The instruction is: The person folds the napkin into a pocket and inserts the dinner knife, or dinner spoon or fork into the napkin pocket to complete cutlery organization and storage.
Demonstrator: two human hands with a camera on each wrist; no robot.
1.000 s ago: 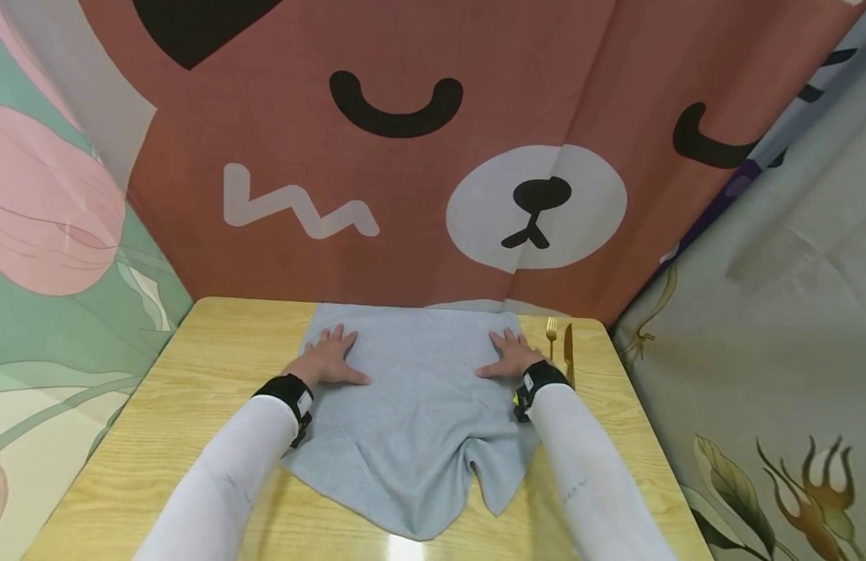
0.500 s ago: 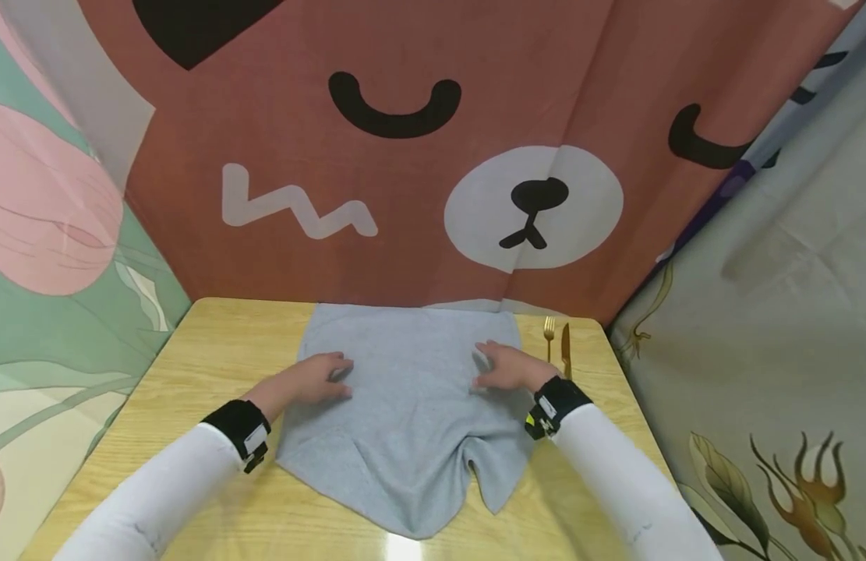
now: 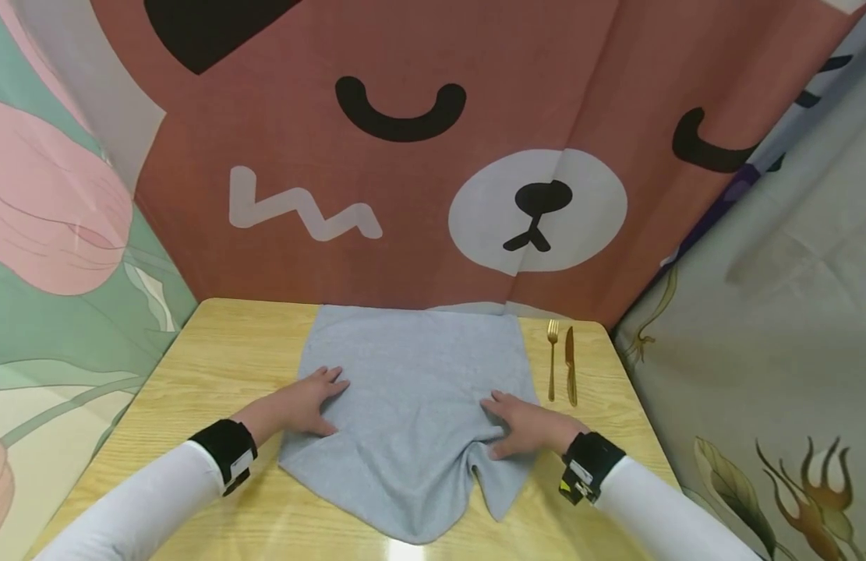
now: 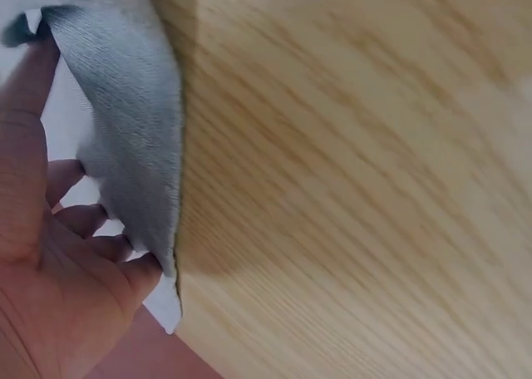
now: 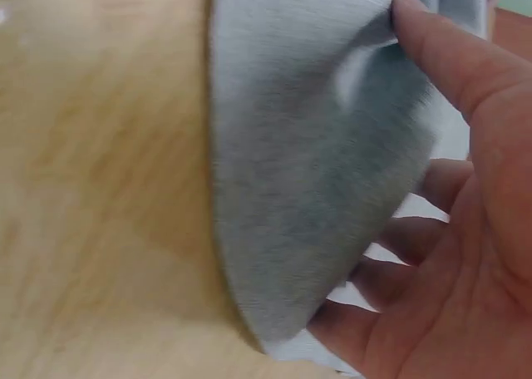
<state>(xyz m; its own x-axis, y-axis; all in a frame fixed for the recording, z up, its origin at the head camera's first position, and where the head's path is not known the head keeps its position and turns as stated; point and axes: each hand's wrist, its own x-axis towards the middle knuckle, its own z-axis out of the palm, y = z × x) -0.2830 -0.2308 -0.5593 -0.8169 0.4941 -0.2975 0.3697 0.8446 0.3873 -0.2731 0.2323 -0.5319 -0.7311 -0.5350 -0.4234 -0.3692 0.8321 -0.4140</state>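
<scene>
A light grey cloth (image 3: pixel 411 389) lies spread over the table, smooth at the back and creased toward the front, with a fold near its front right corner. On its left part rests my left hand (image 3: pixel 305 403), fingers spread and touching the fabric. My right hand (image 3: pixel 527 425) touches the right part beside the fold, its fingers apart. In the left wrist view the left fingertips (image 4: pixel 143 269) meet the cloth surface. The right wrist view shows the right fingertips (image 5: pixel 337 317) against the cloth, with the thumb near a crease. Neither hand pinches the fabric visibly.
A gold fork (image 3: pixel 553 358) and a gold knife (image 3: pixel 570 366) lie side by side to the right of the cloth. The wooden table (image 3: pixel 243 351) ends at a curtain (image 3: pixel 404 265) with a printed bear. Other printed curtains hang at left and right.
Both hands have slid from the cloth's far part toward the near edge, lifting slightly midway. The fork and knife are now fully uncovered by the right hand. The cloth looks almost unchanged.
</scene>
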